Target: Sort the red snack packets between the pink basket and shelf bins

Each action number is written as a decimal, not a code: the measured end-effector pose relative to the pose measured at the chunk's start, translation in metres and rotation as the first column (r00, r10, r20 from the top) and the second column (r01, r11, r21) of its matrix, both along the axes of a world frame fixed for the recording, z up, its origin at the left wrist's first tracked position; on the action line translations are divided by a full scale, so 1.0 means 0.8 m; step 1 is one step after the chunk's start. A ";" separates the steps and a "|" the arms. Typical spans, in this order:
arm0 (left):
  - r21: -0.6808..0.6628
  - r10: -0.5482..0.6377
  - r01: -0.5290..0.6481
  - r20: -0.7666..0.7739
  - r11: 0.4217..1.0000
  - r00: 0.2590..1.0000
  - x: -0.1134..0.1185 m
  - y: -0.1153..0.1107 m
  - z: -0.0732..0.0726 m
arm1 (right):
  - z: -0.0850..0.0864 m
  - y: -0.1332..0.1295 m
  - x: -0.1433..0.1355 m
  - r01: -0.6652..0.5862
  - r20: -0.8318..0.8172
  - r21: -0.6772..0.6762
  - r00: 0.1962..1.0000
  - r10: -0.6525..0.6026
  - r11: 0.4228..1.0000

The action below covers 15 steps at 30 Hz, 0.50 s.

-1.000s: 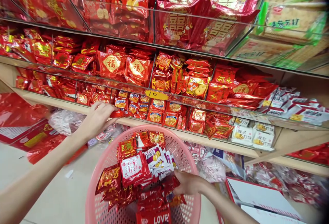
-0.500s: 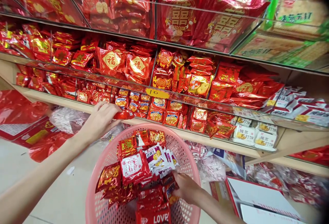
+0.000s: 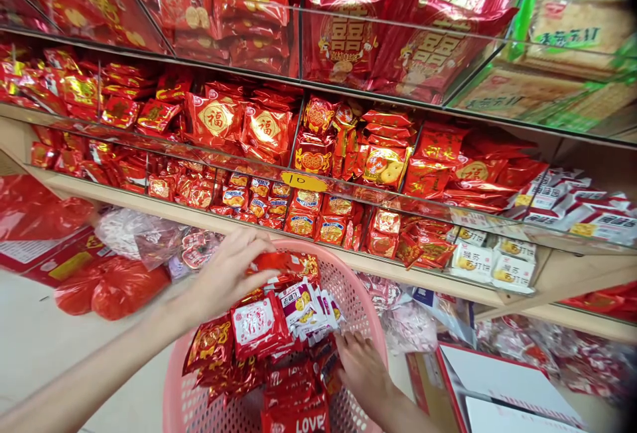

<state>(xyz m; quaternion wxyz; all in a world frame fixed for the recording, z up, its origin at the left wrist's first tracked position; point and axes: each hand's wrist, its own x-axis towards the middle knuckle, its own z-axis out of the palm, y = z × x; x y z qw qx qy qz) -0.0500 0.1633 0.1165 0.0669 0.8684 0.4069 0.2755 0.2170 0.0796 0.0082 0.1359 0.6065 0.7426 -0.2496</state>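
Over the far rim of a pink plastic basket (image 3: 365, 294) is my left hand (image 3: 236, 270), its fingers closed on a red snack packet (image 3: 271, 261). My right hand (image 3: 363, 367) is inside the basket at the right, its fingers curled against a dark red snack packet (image 3: 327, 365); the fingertips are partly hidden. Between the hands lie white-and-purple packets (image 3: 301, 307) and a white-fronted red packet (image 3: 256, 323). Shiny red-and-gold packets (image 3: 209, 343) fill the left side. Red packets marked LOVE (image 3: 296, 416) sit nearest me.
Shelves of packaged snacks run across behind the basket, with a clear front strip and a yellow price tag (image 3: 304, 181). Below the shelf's wooden edge (image 3: 124, 206) are red plastic bags (image 3: 117, 287) at left and clear bags (image 3: 408, 323) at right. An open white box (image 3: 507, 380) stands right.
My left hand has moved right and down from the shelf edge to over the basket, carrying the red packet. My right hand has turned slightly, knuckles up, staying at the basket's right side.
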 end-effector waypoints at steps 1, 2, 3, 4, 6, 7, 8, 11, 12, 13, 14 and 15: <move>-0.061 -0.013 0.014 0.028 0.998 1.000 0.012 -0.007 -0.001 | 0.003 -0.003 0.000 -0.017 0.002 -0.010 1.000 0.017 1.000; -0.133 -0.020 0.028 0.058 0.991 0.998 0.023 -0.013 -0.003 | 0.006 -0.006 0.000 -0.036 -0.002 -0.024 0.999 0.036 0.999; -0.219 -0.024 0.043 0.089 0.975 0.996 0.036 -0.019 -0.007 | 0.007 -0.008 0.000 -0.053 -0.006 -0.035 0.999 0.052 0.998; -0.317 -0.023 0.061 0.121 0.947 0.992 0.048 -0.024 -0.011 | 0.008 -0.010 0.000 -0.063 -0.010 -0.040 0.998 0.062 0.997; -0.509 0.000 0.094 0.181 0.855 0.983 0.071 -0.035 -0.023 | 0.010 -0.013 0.002 -0.064 -0.011 -0.024 0.998 0.063 0.998; -0.588 0.008 0.113 0.199 0.801 0.980 0.083 -0.040 -0.030 | 0.012 -0.016 0.004 -0.060 -0.012 -0.012 0.998 0.060 0.998; -0.647 0.013 0.126 0.205 0.752 0.979 0.094 -0.045 -0.038 | 0.015 -0.018 0.007 -0.055 -0.013 -0.002 0.998 0.055 0.998; -0.715 -0.015 0.122 0.153 0.688 0.988 0.123 -0.062 -0.063 | 0.031 -0.029 0.023 -0.052 -0.043 0.005 0.998 0.052 0.999; -0.718 -0.034 0.105 0.112 0.688 0.993 0.132 -0.067 -0.071 | 0.038 -0.033 0.030 -0.054 -0.065 0.001 0.996 0.054 0.999; -0.719 -0.052 0.083 0.065 0.690 0.997 0.140 -0.071 -0.079 | 0.044 -0.038 0.037 -0.053 -0.096 -0.010 0.994 0.052 0.999; -0.722 -0.069 0.061 0.019 0.689 0.997 0.147 -0.075 -0.085 | 0.049 -0.042 0.044 -0.051 -0.114 -0.026 0.992 0.047 0.998; -0.727 -0.083 0.042 -0.020 0.686 0.996 0.153 -0.078 -0.091 | 0.053 -0.047 0.050 -0.050 -0.128 -0.046 0.991 0.044 0.998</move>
